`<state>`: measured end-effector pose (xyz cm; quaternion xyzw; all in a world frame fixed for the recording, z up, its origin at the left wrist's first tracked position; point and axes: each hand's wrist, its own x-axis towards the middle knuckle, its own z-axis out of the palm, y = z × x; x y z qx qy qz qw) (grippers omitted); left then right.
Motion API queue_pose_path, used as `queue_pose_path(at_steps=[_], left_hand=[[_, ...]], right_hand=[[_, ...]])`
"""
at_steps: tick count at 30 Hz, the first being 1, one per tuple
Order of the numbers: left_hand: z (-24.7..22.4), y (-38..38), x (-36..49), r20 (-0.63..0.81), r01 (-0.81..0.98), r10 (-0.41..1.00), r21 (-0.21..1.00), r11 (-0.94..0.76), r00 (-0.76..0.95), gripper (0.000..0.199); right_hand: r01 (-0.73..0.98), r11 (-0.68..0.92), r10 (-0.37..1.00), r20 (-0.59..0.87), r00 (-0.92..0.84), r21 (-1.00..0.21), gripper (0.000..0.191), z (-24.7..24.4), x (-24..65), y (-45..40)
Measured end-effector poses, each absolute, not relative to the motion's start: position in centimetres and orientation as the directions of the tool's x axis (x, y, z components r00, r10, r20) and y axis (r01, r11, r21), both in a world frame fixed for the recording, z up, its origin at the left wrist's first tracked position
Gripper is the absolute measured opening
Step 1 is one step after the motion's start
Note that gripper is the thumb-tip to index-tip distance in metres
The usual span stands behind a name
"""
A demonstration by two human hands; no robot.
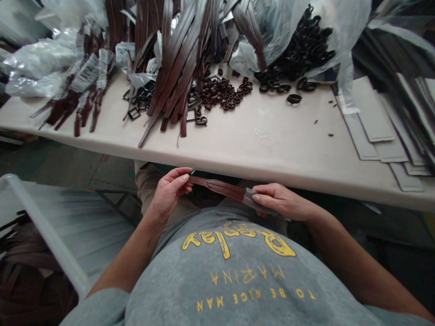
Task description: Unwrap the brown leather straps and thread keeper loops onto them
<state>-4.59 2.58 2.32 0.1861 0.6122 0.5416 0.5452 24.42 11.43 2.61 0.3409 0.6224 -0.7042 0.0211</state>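
Observation:
Between my two hands stretches a brown leather strap (222, 188), held just off the table's front edge and over my lap. My left hand (169, 191) pinches its left end between thumb and fingers. Clear plastic wrap (249, 195) covers the strap towards its right end, where my right hand (280, 200) closes around it. Stitching shows along the bare middle part. The far right end is hidden by my right hand.
On the table (265, 145) lie more brown straps (180, 77), dark buckles (134, 112), small brown loops (224, 93) and a heap of black loops (299, 54). Plastic-wrapped strap bundles (84, 77) are at left, grey strips (374, 117) at right. A metal rail (44, 231) stands left of me.

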Motion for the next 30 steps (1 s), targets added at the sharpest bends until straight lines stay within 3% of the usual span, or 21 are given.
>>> queue_pose_path(at_steps=[10, 12, 16, 22, 26, 30], left_hand=[[1.9, 2.9, -0.9, -0.444, -0.243, 0.874, 0.886, 0.395, -0.197, 0.040], [1.8, 2.9, 0.0, -0.438, -0.232, 0.882, 0.888, 0.396, -0.172, 0.043], [1.3, 2.8, 1.2, -0.427, -0.187, 0.897, 0.896, 0.402, -0.117, 0.040], [1.2, 2.5, 0.8, -0.405, 0.007, 0.913, 0.914, 0.406, -0.044, 0.020], [0.7, 2.2, 0.6, -0.501, -0.042, 0.865, 0.864, 0.501, 0.017, 0.025], [0.2, 2.2, 0.4, -0.506, -0.021, 0.860, 0.861, 0.508, 0.064, 0.027]], right_hand=[[0.491, 0.148, 0.531, -0.350, -0.772, -0.858, 0.024, 2.8, 19.7, 10.8], [0.529, 0.305, 0.586, -0.281, -0.760, -0.792, 0.022, 2.9, 18.6, 10.2], [0.619, 0.562, 0.632, -0.197, -0.749, -0.549, 0.029, 2.3, 17.4, 8.9], [0.607, 0.654, 0.582, -0.213, -0.785, -0.451, 0.032, 1.2, 17.8, 8.1], [0.578, 0.683, 0.540, -0.226, -0.811, -0.446, 0.035, 1.1, 18.2, 7.8], [0.550, 0.714, 0.510, -0.216, -0.833, -0.434, 0.035, 0.6, 18.6, 7.6]])
